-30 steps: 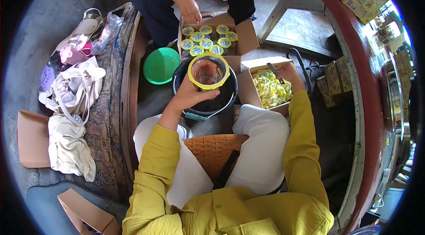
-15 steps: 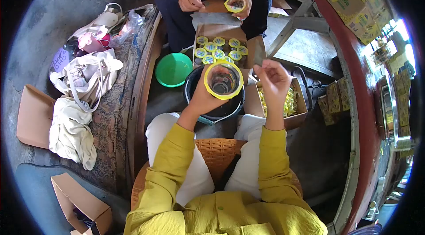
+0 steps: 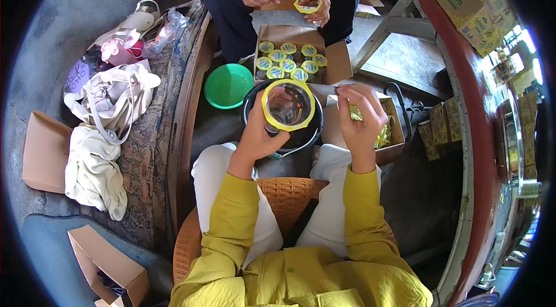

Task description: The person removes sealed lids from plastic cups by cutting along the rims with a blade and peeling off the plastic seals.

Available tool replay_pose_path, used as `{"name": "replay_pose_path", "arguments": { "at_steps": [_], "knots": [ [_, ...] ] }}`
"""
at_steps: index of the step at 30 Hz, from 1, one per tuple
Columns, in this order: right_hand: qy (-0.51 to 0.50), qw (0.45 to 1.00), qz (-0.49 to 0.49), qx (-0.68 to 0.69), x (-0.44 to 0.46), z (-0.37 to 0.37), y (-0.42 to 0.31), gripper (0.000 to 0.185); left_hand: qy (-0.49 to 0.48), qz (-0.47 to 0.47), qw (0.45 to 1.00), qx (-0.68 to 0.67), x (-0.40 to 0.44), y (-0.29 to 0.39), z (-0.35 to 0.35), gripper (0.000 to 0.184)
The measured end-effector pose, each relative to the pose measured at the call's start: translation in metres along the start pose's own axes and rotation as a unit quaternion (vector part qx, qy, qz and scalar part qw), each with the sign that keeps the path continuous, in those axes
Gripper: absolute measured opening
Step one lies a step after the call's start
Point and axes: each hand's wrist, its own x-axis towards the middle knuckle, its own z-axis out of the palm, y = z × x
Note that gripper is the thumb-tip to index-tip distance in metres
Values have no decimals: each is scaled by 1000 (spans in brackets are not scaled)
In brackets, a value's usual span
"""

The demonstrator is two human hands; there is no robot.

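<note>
My left hand (image 3: 258,140) is wrapped round a clear cup (image 3: 288,107) with a scalloped yellow rim, its round top facing me. Below it stands a dark bucket (image 3: 311,142). To the right of the cup, my right hand (image 3: 362,122) pinches a thin, flat, greyish strip (image 3: 335,97) between thumb and fingers; its exact kind is unclear. Under that hand is a cardboard box (image 3: 399,133) holding yellow scraps (image 3: 383,137). Just beyond the bucket, an open carton (image 3: 339,64) contains several cups with yellow printed lids (image 3: 287,65).
Opposite me, a seated person holds a similar yellow-rimmed cup (image 3: 308,3). A green basin (image 3: 229,86) stands left of the bucket. Bags (image 3: 119,96) and cloth (image 3: 95,171) lie on the patterned bench (image 3: 153,151) at left. Lemon-printed cartons (image 3: 454,3) are at upper right.
My left hand has shifted slightly left with the cup, which is tilted a little differently. My right hand has turned and moved lower, still pinching the strip. The other person's free hand has moved right.
</note>
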Motion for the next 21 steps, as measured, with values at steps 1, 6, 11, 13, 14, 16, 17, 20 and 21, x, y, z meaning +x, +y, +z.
{"name": "replay_pose_path", "arguments": {
  "at_steps": [1,6,11,13,14,16,17,20,21],
  "knots": [
    [-6,999,-26,-19,3,-2,-2,15,-4,-1,1000,1,1,0,-2,67],
    [-16,991,-104,-78,12,-5,-11,18,-2,19,1000,-10,5,8,-1,63],
    [-8,991,-110,-71,11,2,-10,18,-27,8,999,-17,7,15,2,63],
    [-7,991,-108,-73,10,2,-8,18,-33,-2,999,-27,7,15,3,63],
    [-7,991,-108,-73,9,2,-7,18,-32,-3,999,-29,7,16,3,64],
    [-7,991,-108,-72,9,2,-6,17,-30,-4,999,-30,7,16,4,64],
    [-7,992,-107,-72,8,2,-5,17,-30,-3,999,-30,7,17,5,64],
    [-10,992,-104,-72,7,2,-6,17,-31,0,999,-20,6,16,6,65],
    [-10,992,-103,-71,7,2,-7,16,-31,1,999,-15,6,16,6,65]
  ]
}}
